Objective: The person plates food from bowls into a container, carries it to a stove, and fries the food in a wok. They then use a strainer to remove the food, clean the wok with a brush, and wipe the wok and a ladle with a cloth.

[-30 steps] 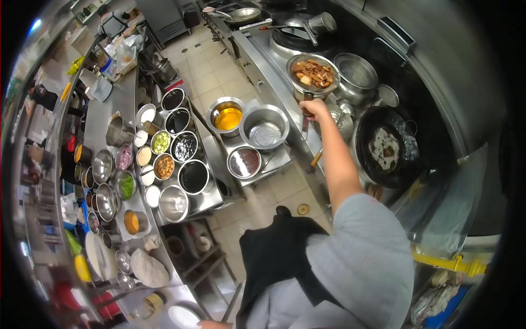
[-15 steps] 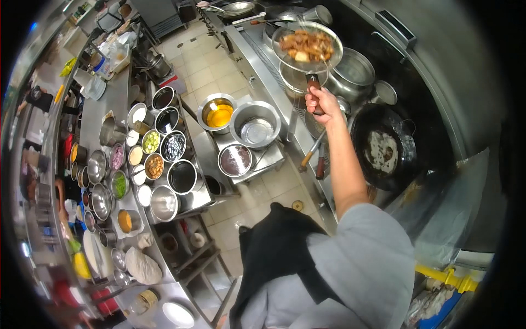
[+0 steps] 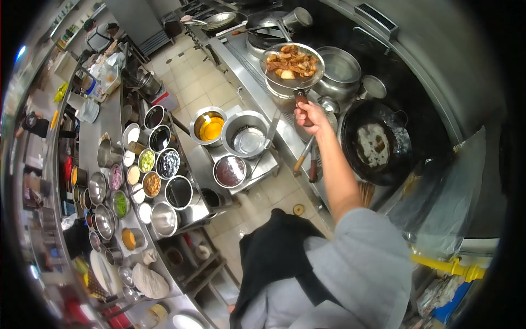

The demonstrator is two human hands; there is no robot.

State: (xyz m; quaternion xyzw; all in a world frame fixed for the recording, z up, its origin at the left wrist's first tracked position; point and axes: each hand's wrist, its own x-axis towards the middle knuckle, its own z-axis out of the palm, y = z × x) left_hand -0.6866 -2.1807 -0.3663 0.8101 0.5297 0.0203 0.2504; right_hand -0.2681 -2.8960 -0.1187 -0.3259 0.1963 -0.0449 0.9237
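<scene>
My right hand (image 3: 310, 117) is closed around the dark handle of a round strainer (image 3: 292, 83). Browned food pieces (image 3: 291, 61) lie in the strainer, which is held over the cooktop beside a wide metal pot (image 3: 338, 72). To the right of my forearm sits a black wok (image 3: 350, 160) with whitish, foamy liquid (image 3: 373, 145) in it. A small skin-coloured patch low at the apron's left edge may be part of my left hand; its fingers cannot be made out.
Left of the cooktop stand a pot of yellow liquid (image 3: 210, 127), a large silver pot (image 3: 246, 135) and a pot of dark red liquid (image 3: 229, 171). Several ingredient containers line the steel counter (image 3: 113, 131). One person (image 3: 99, 37) is at the far left back.
The strainer and my right hand have come lower and closer to me, and the food in it looks less blurred. The whole view has shifted slightly.
</scene>
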